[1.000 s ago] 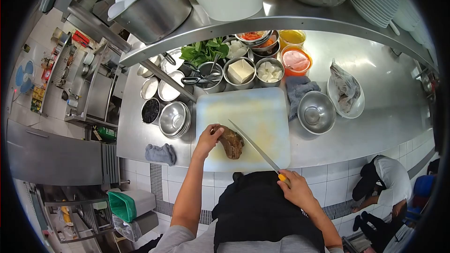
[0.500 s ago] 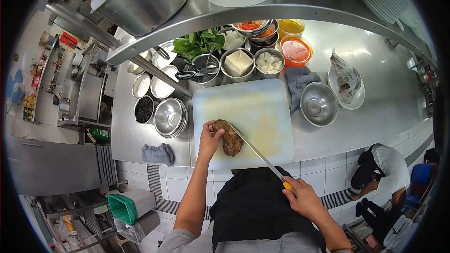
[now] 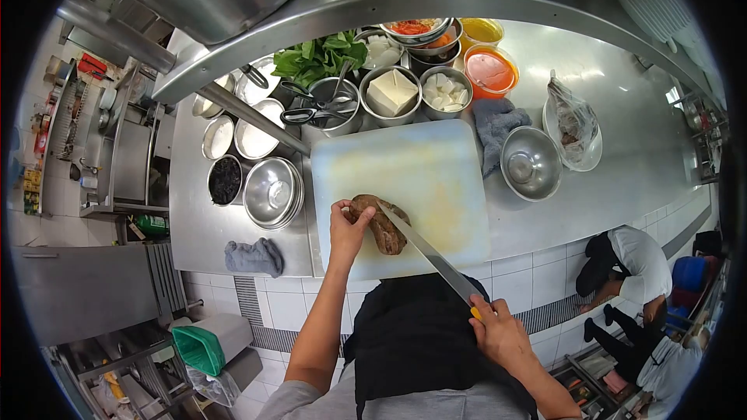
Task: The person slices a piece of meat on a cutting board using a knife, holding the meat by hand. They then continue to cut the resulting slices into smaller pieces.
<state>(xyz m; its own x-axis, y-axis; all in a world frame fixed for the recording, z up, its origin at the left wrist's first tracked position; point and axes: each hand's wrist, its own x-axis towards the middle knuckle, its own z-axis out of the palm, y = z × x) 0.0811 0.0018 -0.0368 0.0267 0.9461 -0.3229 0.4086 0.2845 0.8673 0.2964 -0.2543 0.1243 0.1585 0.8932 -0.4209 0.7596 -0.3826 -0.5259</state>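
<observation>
A brown chunk of cooked-looking meat (image 3: pixel 389 235) lies near the front of the pale cutting board (image 3: pixel 447 155). My left hand (image 3: pixel 345 235) grips its left end, thumb toward me and fingers curled around the far side. A long knife (image 3: pixel 438 263) with a yellow handle is in my right hand (image 3: pixel 500 334), fingers wrapped round the handle. Its blade slants up to the left, and the tip overlaps the top of the meat in this view, close to my left fingers.
Behind the board stand containers of tofu (image 3: pixel 391 93), white slices (image 3: pixel 445 92) and leafy greens (image 3: pixel 320 56). Stacked metal bowls (image 3: pixel 272 192) are at left; an empty bowl (image 3: pixel 530 163) and a grey cloth (image 3: pixel 498 131) at right. A shelf (image 3: pixel 389 6) crosses overhead. A person (image 3: pixel 634 264) crouches far right.
The knife has rolled so that more of its blade face shows, its tip still at the meat. My left hand keeps its hold. The whole view has shifted slightly.
</observation>
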